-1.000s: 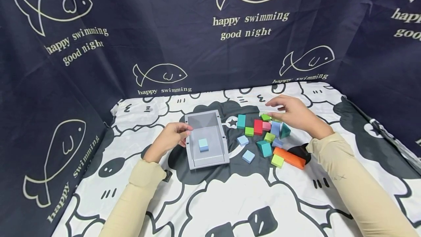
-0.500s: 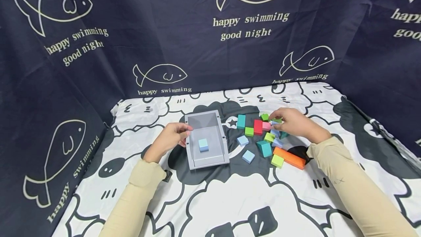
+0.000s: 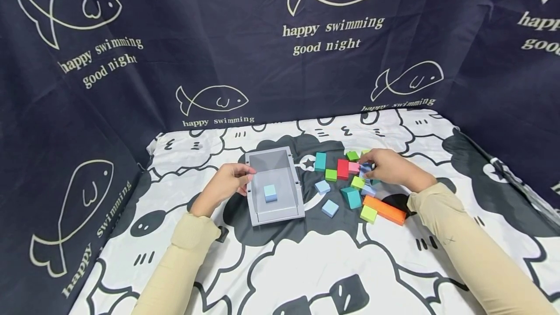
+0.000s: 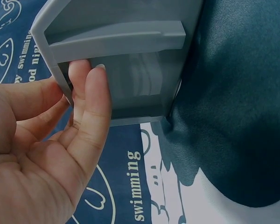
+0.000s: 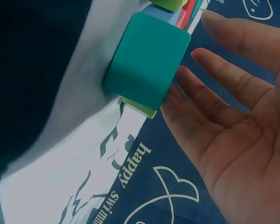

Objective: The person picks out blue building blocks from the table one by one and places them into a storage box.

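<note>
My left hand (image 3: 228, 179) grips the left wall of a grey plastic box (image 3: 276, 213), thumb and fingers on either side of the rim. Seen from the left wrist, the fingers (image 4: 97, 100) of that hand reach inside the box. One light blue block (image 3: 270, 193) lies on the box floor. Over the far right of the block pile, my right hand (image 3: 389, 166) has thumb and forefinger spread at a blue block (image 3: 364, 169), partly covering it. Right beside those fingers, a teal block (image 5: 147, 60) fills the middle of the right wrist view.
Between box and right hand lie a red block (image 3: 343, 169), a pink block (image 3: 354, 167), a teal block (image 3: 320, 162), several green blocks and two light blue blocks. An orange bar (image 3: 385, 210) lies nearer, a yellow-green block (image 3: 369, 214) against it. Dark curtain (image 3: 271, 62) hangs behind.
My right hand has moved down and slightly toward me, from above the far green blocks to the blue block. My left hand and the box stay where they were.
</note>
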### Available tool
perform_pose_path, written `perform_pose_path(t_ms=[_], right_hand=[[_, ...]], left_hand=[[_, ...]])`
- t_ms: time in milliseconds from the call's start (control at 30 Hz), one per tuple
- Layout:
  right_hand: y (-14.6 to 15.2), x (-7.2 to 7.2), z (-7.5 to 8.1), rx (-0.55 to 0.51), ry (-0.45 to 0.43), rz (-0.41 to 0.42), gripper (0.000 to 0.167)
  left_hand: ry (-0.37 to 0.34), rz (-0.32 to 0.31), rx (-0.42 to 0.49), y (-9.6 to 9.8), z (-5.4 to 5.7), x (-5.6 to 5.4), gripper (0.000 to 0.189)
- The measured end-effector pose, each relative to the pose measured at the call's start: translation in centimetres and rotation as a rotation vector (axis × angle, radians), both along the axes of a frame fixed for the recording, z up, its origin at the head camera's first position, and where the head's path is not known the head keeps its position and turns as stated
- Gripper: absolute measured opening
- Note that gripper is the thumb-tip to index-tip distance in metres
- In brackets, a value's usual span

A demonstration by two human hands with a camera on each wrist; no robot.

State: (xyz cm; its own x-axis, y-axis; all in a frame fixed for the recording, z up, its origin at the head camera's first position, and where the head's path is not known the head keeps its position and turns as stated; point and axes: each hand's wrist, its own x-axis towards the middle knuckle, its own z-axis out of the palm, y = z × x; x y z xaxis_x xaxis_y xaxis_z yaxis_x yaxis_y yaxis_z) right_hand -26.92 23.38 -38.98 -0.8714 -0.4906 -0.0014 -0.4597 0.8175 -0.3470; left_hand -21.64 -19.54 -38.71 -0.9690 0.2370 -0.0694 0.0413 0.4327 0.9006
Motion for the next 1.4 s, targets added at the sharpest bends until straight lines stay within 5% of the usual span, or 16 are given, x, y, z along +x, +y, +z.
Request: perform_pose_path(t_ms=[367, 467, 700, 1400], right_hand=[[-0.5, 0.0, -0.2, 0.006, -0.024, -0.027, 0.036], [-0.8, -0.3, -0.3, 0.027, -0.025, -0.023, 0.036], [-1.1, -0.3, 0.0, 0.063, -0.058, -0.02, 0.039], [-1.2, -0.5, 0.6, 0.153, -0.105, 0.025, 0.028]], left_hand=[[0.025, -0.022, 0.011, 0.1, -0.1, 0.1, 0.025], [0.024, -0.024, 0.008, 0.3, 0.8, 0.6, 0.024], [0.024, -0.014, -0.002, 0.1, -0.1, 0.0, 0.025], [0.053, -0.002, -0.066, 0.1, 0.1, 0.1, 0.023]])
